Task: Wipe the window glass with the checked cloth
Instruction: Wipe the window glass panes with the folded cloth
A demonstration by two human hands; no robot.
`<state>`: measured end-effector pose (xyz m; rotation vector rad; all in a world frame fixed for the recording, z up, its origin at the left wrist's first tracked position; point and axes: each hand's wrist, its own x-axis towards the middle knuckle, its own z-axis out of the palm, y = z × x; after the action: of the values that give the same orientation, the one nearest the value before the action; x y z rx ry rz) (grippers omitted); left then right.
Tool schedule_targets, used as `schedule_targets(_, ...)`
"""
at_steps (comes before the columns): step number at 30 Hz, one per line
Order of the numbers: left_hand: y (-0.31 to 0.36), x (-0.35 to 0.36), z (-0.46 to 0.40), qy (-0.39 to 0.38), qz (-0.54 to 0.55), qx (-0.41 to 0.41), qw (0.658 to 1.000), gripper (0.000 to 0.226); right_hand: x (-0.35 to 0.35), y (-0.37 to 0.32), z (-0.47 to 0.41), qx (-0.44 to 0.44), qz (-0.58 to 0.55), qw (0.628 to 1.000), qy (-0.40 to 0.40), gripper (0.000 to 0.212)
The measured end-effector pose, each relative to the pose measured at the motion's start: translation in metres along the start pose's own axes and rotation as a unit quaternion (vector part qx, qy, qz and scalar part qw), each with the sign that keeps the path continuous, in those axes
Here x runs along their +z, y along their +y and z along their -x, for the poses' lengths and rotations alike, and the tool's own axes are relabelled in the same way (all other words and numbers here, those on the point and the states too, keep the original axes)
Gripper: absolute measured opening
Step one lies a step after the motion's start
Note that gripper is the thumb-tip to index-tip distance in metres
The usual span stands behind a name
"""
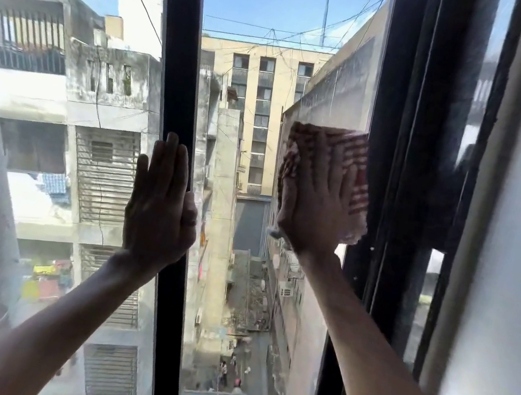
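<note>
- Head cam, only view I've got: my right hand [314, 206] is spread flat with the fingers open, pressing the checked cloth [354, 175] against the window glass [269, 95]. No pinch on it, just the palm holding it there.
- The red and white cloth sits at the right edge of that pane, right beside the dark right-hand frame [408, 153], about mid-height.
- My left hand [161, 205] is flat too, fingers straight up, palm against the black centre bar [181, 46], thumb hooked around its right side. Nothing in it.
- Through the glass: buildings [109, 103] and an alley far below.
</note>
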<state>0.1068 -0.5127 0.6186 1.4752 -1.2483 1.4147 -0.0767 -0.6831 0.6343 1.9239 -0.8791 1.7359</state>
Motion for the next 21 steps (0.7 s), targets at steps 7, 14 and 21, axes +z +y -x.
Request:
schedule_targets(7,0.004,-0.003,0.001,0.000,0.006,-0.010,1.000,0.067,-0.017,0.039,0.102,-0.099,0.020,0.986,-0.130,0.069)
schedule_targets(14,0.007,-0.005,0.001,0.005,-0.010,-0.003,1.000,0.066,-0.014,0.002,-0.037,-0.014,0.021,1.000,-0.015,0.063)
schedule_targets(21,0.009,-0.005,0.003,-0.003,-0.017,-0.012,1.000,0.066,-0.004,0.010,0.106,-0.145,0.006,0.985,-0.093,0.076)
